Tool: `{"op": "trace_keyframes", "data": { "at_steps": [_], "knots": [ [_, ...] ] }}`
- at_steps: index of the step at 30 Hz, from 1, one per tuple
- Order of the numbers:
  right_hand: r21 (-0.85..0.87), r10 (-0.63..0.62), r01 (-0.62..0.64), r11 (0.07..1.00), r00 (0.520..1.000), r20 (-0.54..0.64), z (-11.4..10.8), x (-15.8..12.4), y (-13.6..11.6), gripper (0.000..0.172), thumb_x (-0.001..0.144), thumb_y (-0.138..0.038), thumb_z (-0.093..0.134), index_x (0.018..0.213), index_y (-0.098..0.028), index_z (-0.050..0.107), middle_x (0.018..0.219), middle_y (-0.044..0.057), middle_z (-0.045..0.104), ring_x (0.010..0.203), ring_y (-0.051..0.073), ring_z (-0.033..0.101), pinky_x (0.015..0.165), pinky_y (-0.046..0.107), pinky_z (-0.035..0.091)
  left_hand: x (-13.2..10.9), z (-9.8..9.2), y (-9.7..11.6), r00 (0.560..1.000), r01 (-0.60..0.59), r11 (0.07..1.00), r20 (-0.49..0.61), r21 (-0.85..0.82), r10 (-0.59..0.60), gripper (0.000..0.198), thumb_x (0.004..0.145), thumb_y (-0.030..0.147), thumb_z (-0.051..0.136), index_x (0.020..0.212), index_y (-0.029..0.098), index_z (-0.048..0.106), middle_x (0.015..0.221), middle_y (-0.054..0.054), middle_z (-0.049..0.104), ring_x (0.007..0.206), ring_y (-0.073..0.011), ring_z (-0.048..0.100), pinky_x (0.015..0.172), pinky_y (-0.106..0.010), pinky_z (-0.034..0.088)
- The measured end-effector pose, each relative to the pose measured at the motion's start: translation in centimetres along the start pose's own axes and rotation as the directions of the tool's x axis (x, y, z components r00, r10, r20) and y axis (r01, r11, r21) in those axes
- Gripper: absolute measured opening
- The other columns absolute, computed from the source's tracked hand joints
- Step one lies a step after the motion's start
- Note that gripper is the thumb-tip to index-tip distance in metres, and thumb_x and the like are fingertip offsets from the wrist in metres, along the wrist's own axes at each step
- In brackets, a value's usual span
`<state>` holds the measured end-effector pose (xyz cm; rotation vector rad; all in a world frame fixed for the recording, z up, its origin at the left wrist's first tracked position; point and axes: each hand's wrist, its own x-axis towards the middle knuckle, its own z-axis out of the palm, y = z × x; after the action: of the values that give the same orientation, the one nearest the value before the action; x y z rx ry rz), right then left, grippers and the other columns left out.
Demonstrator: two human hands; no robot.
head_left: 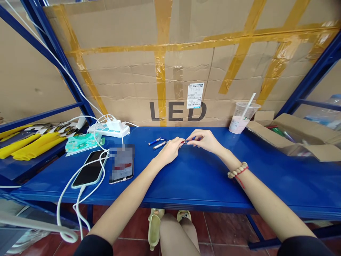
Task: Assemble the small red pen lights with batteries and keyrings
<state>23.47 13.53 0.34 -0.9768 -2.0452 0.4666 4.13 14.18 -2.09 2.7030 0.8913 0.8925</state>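
Both my hands meet over the middle of the blue table (pixel 202 177). My left hand (pixel 172 149) and my right hand (pixel 204 139) pinch the two ends of a small metal pen-like keychain piece (pixel 185 141) with a red part. Fingers of both hands are closed on it. Two more small pen-shaped pieces, one blue (pixel 154 141) and one silver (pixel 159 145), lie on the table just left of my left hand. A beaded bracelet (pixel 237 170) is on my right wrist.
Two phones (pixel 90 169) (pixel 122 167) lie at the left on white cables from a power strip (pixel 110 129). A plastic cup with a straw (pixel 243 117) and an open cardboard box (pixel 290 137) stand at the right. Taped cardboard forms the back wall; yellow items (pixel 29 144) lie far left.
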Motion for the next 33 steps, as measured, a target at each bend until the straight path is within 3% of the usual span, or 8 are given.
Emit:
{"op": "trace_keyframes", "data": {
  "at_steps": [6,10,14,18,21,28,31,33],
  "knots": [
    [-0.047,0.002,-0.002,0.999,1.000,-0.015,0.1,0.0,-0.1,0.035,0.066,-0.048,0.063,0.079,-0.016,0.067,0.081,0.005,0.061,0.051,0.009,0.054,0.052,0.024,0.044,0.0,-0.1,0.0,1.000,-0.019,0.999,-0.001,-0.039,0.019,0.027,0.090,0.017,0.028,0.106,0.015,0.050,0.088,-0.006,0.052,0.079,-0.0142,0.051,0.074,-0.026,0.041],
    [-0.186,0.073,-0.082,0.979,0.996,-0.055,-0.4,0.0,0.3,0.036,0.067,-0.051,0.061,0.086,-0.021,0.066,0.082,0.003,0.063,0.054,0.009,0.055,0.053,0.023,0.041,0.0,0.0,-0.2,0.998,0.049,0.995,-0.028,-0.092,-0.051,0.026,0.090,0.019,0.030,0.108,0.015,0.048,0.099,-0.007,0.054,0.087,-0.0146,0.053,0.077,-0.026,0.041],
    [-0.454,0.180,-0.248,0.856,0.965,-0.189,-1.8,-0.2,1.6,0.025,0.072,-0.045,0.059,0.087,-0.026,0.066,0.085,-0.001,0.064,0.065,0.012,0.058,0.054,0.023,0.037,0.1,0.0,-0.7,0.978,0.162,0.977,-0.110,-0.136,-0.177,0.022,0.089,0.021,0.034,0.105,0.016,0.049,0.105,-0.007,0.055,0.097,-0.0162,0.053,0.083,-0.027,0.041],
    [-0.622,0.304,-0.357,0.696,0.932,-0.195,-3.0,-0.6,3.6,0.015,0.073,-0.031,0.059,0.085,-0.027,0.066,0.085,-0.001,0.065,0.072,0.015,0.058,0.052,0.023,0.035,0.2,0.1,-1.2,0.949,0.230,0.958,-0.179,-0.170,-0.259,0.019,0.087,0.022,0.038,0.101,0.015,0.050,0.097,-0.007,0.058,0.091,-0.0161,0.055,0.082,-0.029,0.042],
    [-0.688,0.332,-0.347,0.637,0.930,-0.161,-3.0,-0.9,4.6,0.017,0.075,-0.028,0.057,0.089,-0.027,0.066,0.094,0.000,0.063,0.083,0.017,0.057,0.058,0.025,0.038,0.3,0.2,-1.3,0.920,0.254,0.934,-0.235,-0.250,-0.313,0.018,0.085,0.022,0.041,0.100,0.015,0.050,0.090,-0.006,0.060,0.083,-0.0146,0.057,0.077,-0.028,0.043],
    [-0.674,0.316,-0.247,0.696,0.949,-0.021,-1.7,-0.8,4.0,0.015,0.079,-0.031,0.054,0.082,-0.026,0.068,0.100,0.000,0.060,0.093,0.017,0.053,0.066,0.025,0.041,0.8,-0.3,-0.4,0.830,0.298,0.664,-0.157,-0.685,-0.535,0.014,0.074,0.021,0.057,0.081,0.010,0.053,0.072,-0.003,0.059,0.056,-0.0093,0.055,0.059,-0.024,0.046],
    [-0.673,0.356,-0.282,0.683,0.934,-0.030,-1.5,-0.6,3.6,0.014,0.077,-0.034,0.056,0.079,-0.026,0.068,0.095,0.001,0.060,0.091,0.018,0.053,0.065,0.025,0.041,1.0,-0.4,-0.3,0.816,0.310,0.592,-0.111,-0.744,-0.568,0.020,0.079,0.027,0.052,0.088,0.010,0.051,0.073,-0.004,0.058,0.054,-0.0080,0.053,0.057,-0.022,0.044],
    [-0.673,0.369,-0.296,0.678,0.929,-0.037,-1.4,-0.6,3.5,0.014,0.076,-0.035,0.057,0.077,-0.026,0.068,0.093,0.001,0.061,0.091,0.018,0.054,0.065,0.025,0.041,1.0,-0.4,-0.4,0.810,0.326,0.606,-0.116,-0.726,-0.575,0.021,0.083,0.030,0.045,0.091,0.011,0.049,0.073,-0.003,0.056,0.057,-0.0073,0.051,0.057,-0.021,0.042]
  ]
}}
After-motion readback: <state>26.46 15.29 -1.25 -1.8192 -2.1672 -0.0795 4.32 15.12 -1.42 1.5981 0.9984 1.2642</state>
